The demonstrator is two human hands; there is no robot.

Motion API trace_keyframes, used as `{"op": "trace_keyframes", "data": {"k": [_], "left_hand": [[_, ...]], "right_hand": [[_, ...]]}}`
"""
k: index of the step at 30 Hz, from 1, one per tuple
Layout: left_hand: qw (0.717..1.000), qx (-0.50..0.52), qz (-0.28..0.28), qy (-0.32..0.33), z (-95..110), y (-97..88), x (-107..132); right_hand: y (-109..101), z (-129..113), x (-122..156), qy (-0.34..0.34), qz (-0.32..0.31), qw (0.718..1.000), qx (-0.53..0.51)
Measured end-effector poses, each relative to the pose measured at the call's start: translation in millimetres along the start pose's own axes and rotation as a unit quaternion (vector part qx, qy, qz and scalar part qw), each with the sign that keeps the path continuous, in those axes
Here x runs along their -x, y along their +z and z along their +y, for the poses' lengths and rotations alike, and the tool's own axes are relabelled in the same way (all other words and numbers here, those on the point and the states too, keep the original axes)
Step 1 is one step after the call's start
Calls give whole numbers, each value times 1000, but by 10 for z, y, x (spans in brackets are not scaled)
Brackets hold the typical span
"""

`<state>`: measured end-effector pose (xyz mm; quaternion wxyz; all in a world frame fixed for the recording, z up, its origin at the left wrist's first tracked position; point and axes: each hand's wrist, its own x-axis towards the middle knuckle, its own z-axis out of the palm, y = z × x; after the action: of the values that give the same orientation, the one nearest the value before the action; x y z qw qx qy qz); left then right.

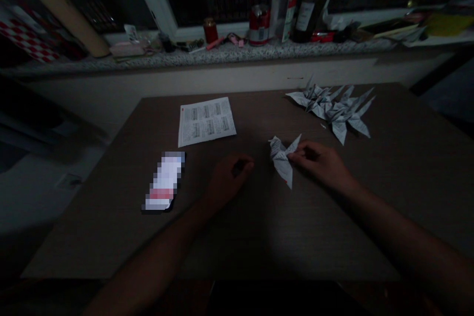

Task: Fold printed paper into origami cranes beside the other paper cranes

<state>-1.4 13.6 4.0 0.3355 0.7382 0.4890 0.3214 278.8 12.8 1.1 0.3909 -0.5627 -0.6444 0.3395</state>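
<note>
On my feed the light is poor, but the right hand (319, 164) is clear enough: thumb and fingers are pressed together in a pinch on a paper crane (281, 160), which sits just left of the hand with its tail and neck angled up and its body resting on the table (326, 237). I read that grip as steadying the crane against the smooth wood-grain surface, since the folds look too light and springy to stay put alone. The left hand (227, 180) is curled loosely, apparently empty, and rests just left of the crane without touching it (its fingertips are lost in shadow, so I can't count them). Beyond the right hand lies a pile of cranes (333, 111), a spiky heap of sharp paper points, probably gathered there to keep the finished shapes together. Beyond the left hand is a flat sheet (206, 122) printed in neat columns, and its print looks much like the crane's, so it may be the same stock. Left of that hand, a pixelated object (164, 181) is too blurred to identify.
</note>
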Motion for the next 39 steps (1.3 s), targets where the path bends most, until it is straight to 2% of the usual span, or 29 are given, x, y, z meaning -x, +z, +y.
{"op": "trace_keyframes", "data": {"k": [7, 12, 16, 21, 24, 26, 30, 32, 34, 37, 39], "left_hand": [[999, -22, -28, 0, -72, 31, -6], [999, -28, -35, -1, -101, 45, -15], [999, -27, -42, -7, -66, 36, -11], [999, -29, -43, -8, -58, 31, -9], [999, -25, -47, -5, -83, 40, -11], [999, -26, -45, -5, -94, 44, -10], [999, -26, -46, -1, -109, 46, -4], [999, -23, -49, -1, -118, 48, -2], [998, -24, -53, -3, -124, 52, -3], [998, -30, -56, -1, -122, 58, -10], [998, -33, -57, 0, -114, 60, -13]], "right_hand": [[-333, 333, -119, 32, 119, 991, 52], [-550, 455, -277, 68, 187, 973, 115], [-646, 505, -401, 91, 212, 960, 162], [-666, 557, -457, 112, 207, 955, 181], [-683, 522, -403, 96, 205, 959, 173], [-703, 461, -329, 60, 214, 960, 168], [-711, 312, -127, 59, 233, 957, 163], [-668, 249, -26, 68, 215, 961, 158], [-584, 196, 54, 74, 169, 973, 137], [-398, 121, 115, 17, 105, 985, 137], [-253, 84, 123, -56, 44, 985, 160]]}}
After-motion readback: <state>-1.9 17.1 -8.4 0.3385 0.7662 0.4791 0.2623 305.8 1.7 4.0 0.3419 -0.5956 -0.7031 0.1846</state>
